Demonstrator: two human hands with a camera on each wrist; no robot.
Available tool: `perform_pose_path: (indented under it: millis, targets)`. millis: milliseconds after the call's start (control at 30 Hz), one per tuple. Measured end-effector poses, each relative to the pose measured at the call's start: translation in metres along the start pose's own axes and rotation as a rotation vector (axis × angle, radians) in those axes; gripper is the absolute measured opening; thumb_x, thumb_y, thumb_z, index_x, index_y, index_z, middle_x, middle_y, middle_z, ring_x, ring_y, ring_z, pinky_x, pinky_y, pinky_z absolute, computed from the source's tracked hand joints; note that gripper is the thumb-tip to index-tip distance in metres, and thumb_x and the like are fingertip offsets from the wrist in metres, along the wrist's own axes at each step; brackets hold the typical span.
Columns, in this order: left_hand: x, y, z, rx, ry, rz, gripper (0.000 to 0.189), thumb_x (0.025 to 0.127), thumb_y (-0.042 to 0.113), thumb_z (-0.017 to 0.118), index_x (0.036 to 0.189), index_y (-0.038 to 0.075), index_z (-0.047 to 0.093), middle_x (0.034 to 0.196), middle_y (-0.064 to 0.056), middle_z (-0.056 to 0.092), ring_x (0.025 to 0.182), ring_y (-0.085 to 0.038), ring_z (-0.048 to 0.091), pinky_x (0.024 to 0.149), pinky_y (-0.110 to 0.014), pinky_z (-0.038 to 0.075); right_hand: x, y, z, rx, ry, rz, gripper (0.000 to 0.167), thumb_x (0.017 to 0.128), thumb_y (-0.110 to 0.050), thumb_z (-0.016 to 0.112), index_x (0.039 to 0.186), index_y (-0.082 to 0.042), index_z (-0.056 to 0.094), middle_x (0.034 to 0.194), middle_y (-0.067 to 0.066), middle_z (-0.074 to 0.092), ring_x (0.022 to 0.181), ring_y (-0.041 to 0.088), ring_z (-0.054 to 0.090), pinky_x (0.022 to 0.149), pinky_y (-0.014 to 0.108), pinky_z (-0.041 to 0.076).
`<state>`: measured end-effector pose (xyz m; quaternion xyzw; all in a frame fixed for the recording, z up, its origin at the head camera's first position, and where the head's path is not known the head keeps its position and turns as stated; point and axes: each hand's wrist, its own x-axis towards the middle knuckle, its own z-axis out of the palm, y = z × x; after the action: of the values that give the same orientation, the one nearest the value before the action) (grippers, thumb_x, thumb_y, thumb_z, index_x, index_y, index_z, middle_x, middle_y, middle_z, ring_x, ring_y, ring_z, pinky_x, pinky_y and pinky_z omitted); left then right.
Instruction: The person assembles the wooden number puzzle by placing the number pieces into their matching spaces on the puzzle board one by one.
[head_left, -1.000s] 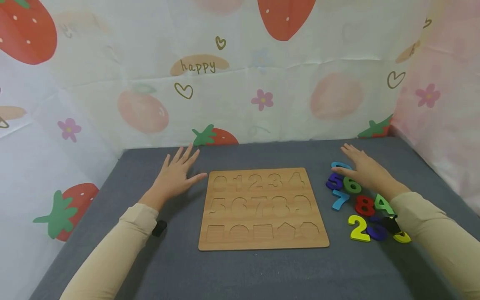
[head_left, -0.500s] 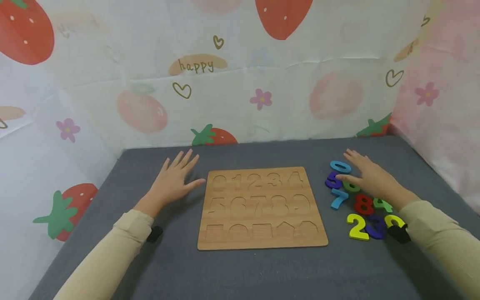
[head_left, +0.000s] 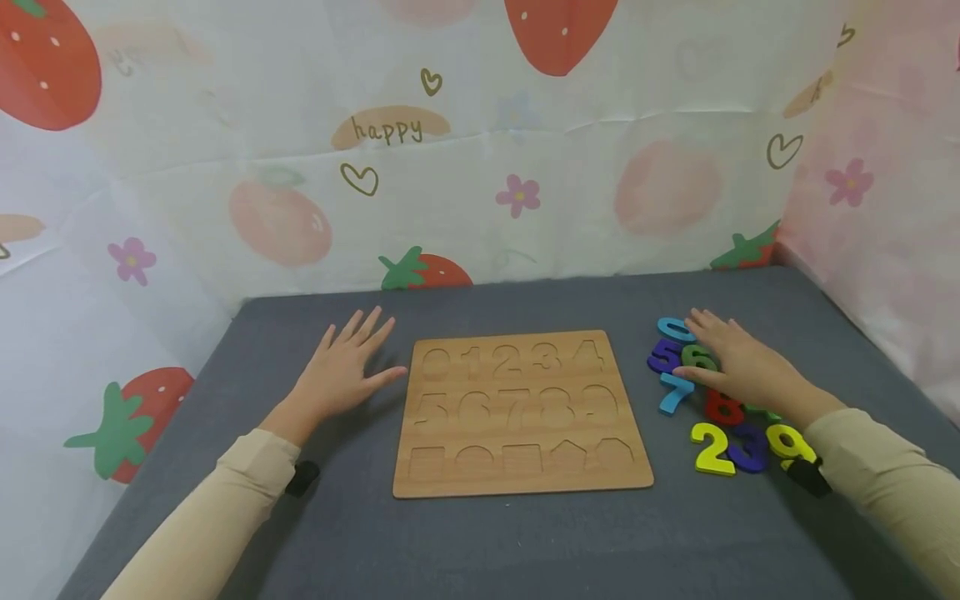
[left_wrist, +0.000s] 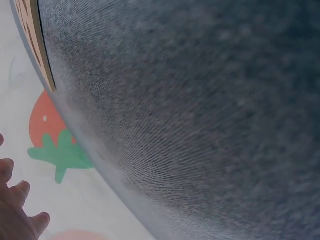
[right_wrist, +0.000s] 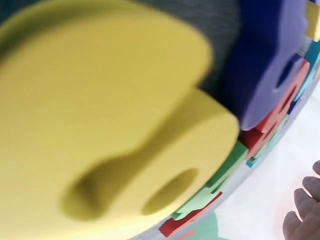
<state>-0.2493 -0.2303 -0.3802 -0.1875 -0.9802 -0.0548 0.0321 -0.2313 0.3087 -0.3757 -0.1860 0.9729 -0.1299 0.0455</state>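
My left hand [head_left: 330, 379] hovers palm down left of the wooden number board [head_left: 525, 429], fingers spread and thumb pointing at its left edge. In the left wrist view its fingertips [left_wrist: 20, 192] show at the lower left, holding nothing. My right hand [head_left: 753, 371], also spread, is over the pile of coloured number pieces and holds none. Around it lie a light blue 0 [head_left: 675, 330], purple 5 [head_left: 663, 357], green 6 [head_left: 697, 357], light blue 7 [head_left: 675, 393], red 8 [head_left: 723, 408], yellow 2 [head_left: 711, 450], purple 3 [head_left: 748, 450] and yellow 9 [head_left: 787, 442]. A green piece is mostly hidden beneath the hand.
The board has three rows of recesses, digits above and plain shapes in the front row. A grey cloth [head_left: 487, 550] covers the table. Fabric printed with strawberries [head_left: 442, 271] hangs behind and at both sides. A black wrist camera [head_left: 303, 477] sits under the left cuff.
Both hands have drawn back slightly toward the person, fingers still spread. The right hand now uncovers the 0 and 9 more and covers more of the 8. The view has shifted a little.
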Motion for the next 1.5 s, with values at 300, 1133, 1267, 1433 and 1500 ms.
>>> perform_pose_path:
  millis: [300, 1133, 1267, 1433, 1500]
  targets:
    - [-0.008, 0.003, 0.004, -0.108, -0.041, -0.023, 0.086, 0.095, 0.055, 0.058, 0.160, 0.013, 0.020, 0.167, -0.017, 0.012, 0.152, -0.044, 0.012, 0.117, -0.065, 0.020, -0.003, 0.006, 0.007, -0.016, -0.053, 0.022, 0.092, 0.096, -0.058, 0.054, 0.157, 0.001, 0.020, 0.163, 0.030, 0.011, 0.146, 0.055, 0.017, 0.110, 0.072, 0.023]
    - [-0.014, 0.022, 0.011, -0.794, -0.139, -0.278, 0.066, 0.097, 0.034, 0.065, 0.150, 0.003, 0.041, 0.147, -0.020, 0.052, 0.132, -0.036, 0.053, 0.106, -0.051, 0.045, -0.003, 0.026, 0.006, 0.189, -0.060, 0.129, 0.092, 0.086, -0.043, 0.075, 0.151, 0.006, 0.033, 0.151, 0.037, 0.032, 0.135, 0.059, 0.032, 0.104, 0.070, 0.034]
    - [-0.013, 0.023, 0.014, -0.902, -0.139, -0.288, 0.066, 0.097, 0.029, 0.065, 0.150, -0.001, 0.039, 0.151, -0.023, 0.045, 0.129, -0.037, 0.056, 0.104, -0.046, 0.049, -0.001, 0.029, 0.007, 0.225, -0.057, 0.159, 0.092, 0.085, -0.046, 0.075, 0.150, 0.005, 0.035, 0.147, 0.038, 0.038, 0.131, 0.058, 0.040, 0.100, 0.067, 0.040]
    - [-0.011, 0.022, 0.020, -0.988, -0.145, -0.302, 0.064, 0.097, 0.025, 0.065, 0.149, -0.002, 0.039, 0.151, -0.024, 0.044, 0.130, -0.037, 0.055, 0.102, -0.041, 0.051, 0.001, 0.031, 0.007, 0.274, -0.066, 0.185, 0.092, 0.085, -0.047, 0.075, 0.151, 0.004, 0.036, 0.149, 0.036, 0.038, 0.131, 0.057, 0.042, 0.099, 0.065, 0.043]
    - [-0.010, 0.022, 0.020, -1.019, -0.151, -0.308, 0.063, 0.097, 0.024, 0.064, 0.149, -0.002, 0.040, 0.151, -0.024, 0.044, 0.131, -0.037, 0.054, 0.103, -0.040, 0.050, 0.001, 0.031, 0.006, 0.290, -0.068, 0.191, 0.091, 0.085, -0.046, 0.076, 0.151, 0.003, 0.036, 0.149, 0.036, 0.038, 0.132, 0.056, 0.042, 0.100, 0.064, 0.043]
